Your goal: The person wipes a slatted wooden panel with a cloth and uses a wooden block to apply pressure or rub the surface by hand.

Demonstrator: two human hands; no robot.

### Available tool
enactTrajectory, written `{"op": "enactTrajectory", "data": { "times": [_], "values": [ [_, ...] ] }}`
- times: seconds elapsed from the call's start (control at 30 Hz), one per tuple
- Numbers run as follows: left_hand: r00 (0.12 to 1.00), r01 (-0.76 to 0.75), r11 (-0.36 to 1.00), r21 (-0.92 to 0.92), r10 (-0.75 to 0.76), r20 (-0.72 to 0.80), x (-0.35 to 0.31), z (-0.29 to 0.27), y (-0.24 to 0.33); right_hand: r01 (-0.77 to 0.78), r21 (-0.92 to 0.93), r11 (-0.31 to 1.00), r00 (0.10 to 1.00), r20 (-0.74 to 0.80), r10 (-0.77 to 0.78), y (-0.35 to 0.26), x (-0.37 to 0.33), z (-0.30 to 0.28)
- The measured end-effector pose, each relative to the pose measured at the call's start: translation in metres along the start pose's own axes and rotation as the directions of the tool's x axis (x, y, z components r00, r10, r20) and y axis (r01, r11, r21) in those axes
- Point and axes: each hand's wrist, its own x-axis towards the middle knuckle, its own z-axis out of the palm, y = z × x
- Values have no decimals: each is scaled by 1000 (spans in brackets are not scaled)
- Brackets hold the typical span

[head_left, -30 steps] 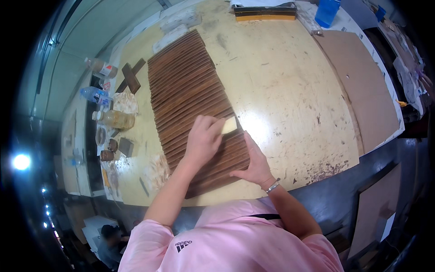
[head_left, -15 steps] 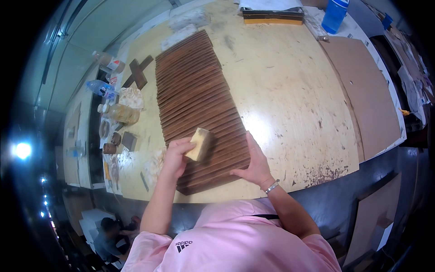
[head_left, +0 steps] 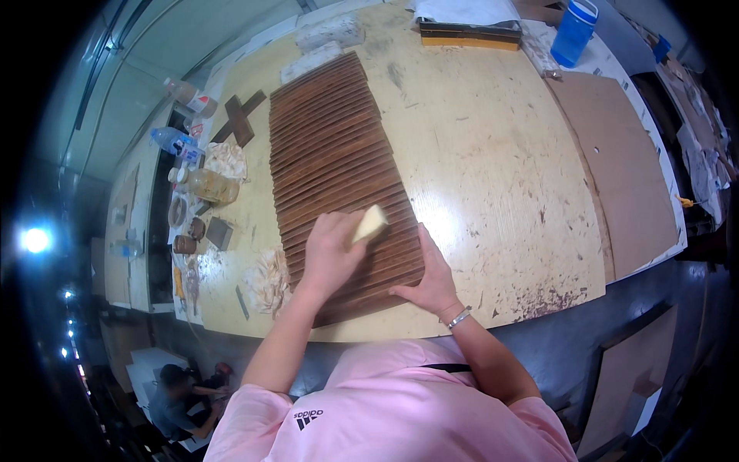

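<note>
A long row of dark brown wooden slats [head_left: 331, 146] lies side by side on the pale worktable. My left hand [head_left: 332, 245] is closed round a yellow sponge [head_left: 371, 223], which is tilted against the slats towards their near right part. Its fingertips are partly hidden behind the hand. My right hand [head_left: 431, 273] lies along the slats' right ends near the front corner, thumb spread away from the fingers, and holds nothing. Left of the slats is a crumpled, stained cloth [head_left: 268, 281].
Along the table's left edge stand plastic bottles [head_left: 212, 185], a small brown jar [head_left: 185, 244] and a dark block [head_left: 220, 234]. Two crossed wood pieces [head_left: 239, 122] lie farther back. A blue jug [head_left: 573, 35] and brown board [head_left: 616, 169] are at right. Someone sits [head_left: 181, 404] lower left.
My left hand has moved to the right with the sponge, turning its back upward. The sponge has tipped over. My right hand stays at the slats' ends.
</note>
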Motion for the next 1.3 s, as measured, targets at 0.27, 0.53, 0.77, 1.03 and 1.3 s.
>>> {"op": "enactTrajectory", "data": {
  "times": [0.27,0.53,0.77,1.03,1.3],
  "values": [
    [992,-96,991,91,87,96,14,32,29,1,29,1000,1000,-19,-1,2,0,0],
    [998,-57,993,108,54,24,3,38,36,-32,7,999,999,36,31,0,0,2],
    [946,222,973,57,-201,-256,-55,-11,-13,-38,-6,999,998,51,38,-2,0,3],
    [464,585,618,-525,-786,-409,-173,-100,-189,-56,-3,998,998,-4,56,-7,1,10],
    [371,786,590,-186,-690,-622,-259,-153,-335,-132,107,985,991,-10,134,-10,-3,13]
  ]
}}
